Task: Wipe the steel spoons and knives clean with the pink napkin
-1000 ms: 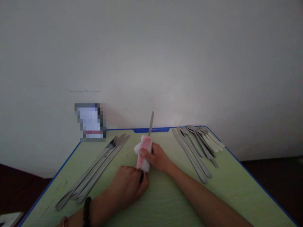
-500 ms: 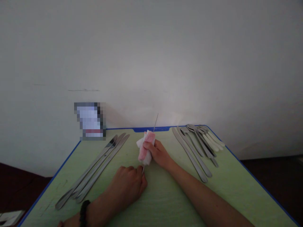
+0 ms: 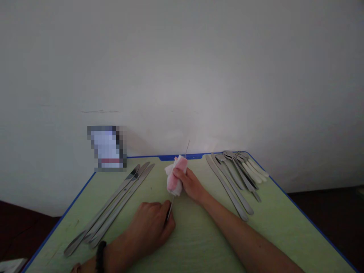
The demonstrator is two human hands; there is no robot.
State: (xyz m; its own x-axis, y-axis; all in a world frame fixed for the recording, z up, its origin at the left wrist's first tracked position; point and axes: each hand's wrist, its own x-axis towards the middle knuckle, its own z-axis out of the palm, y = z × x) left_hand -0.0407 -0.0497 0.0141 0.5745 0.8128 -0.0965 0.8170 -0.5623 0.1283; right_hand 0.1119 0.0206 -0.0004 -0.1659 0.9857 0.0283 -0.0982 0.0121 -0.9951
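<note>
My left hand (image 3: 153, 223) is closed around the handle end of a table knife (image 3: 171, 209), which I see edge-on as a thin metal line. A pink and white cloth (image 3: 178, 175) is folded round the knife's middle, and my right hand (image 3: 190, 184) pinches it there. The thin tip sticks out beyond the cloth towards the wall. To the left of my hands lie several table knives (image 3: 113, 206), side by side. On the right rest more table knives (image 3: 229, 185), a spoon (image 3: 231, 170) and other metal cutlery, partly overlapping.
Cutlery with cream handles (image 3: 254, 171) lies at the far right of the green table (image 3: 196, 242), which has a blue edge. A blurred-out upright device (image 3: 105, 148) stands at the back left corner. The pale wall (image 3: 182, 76) rises right behind the table.
My left hand has turned slightly, so more of the knife's handle shows between thumb and fingers. The right hand with the cloth stays nearly in place. The view has shifted slightly.
</note>
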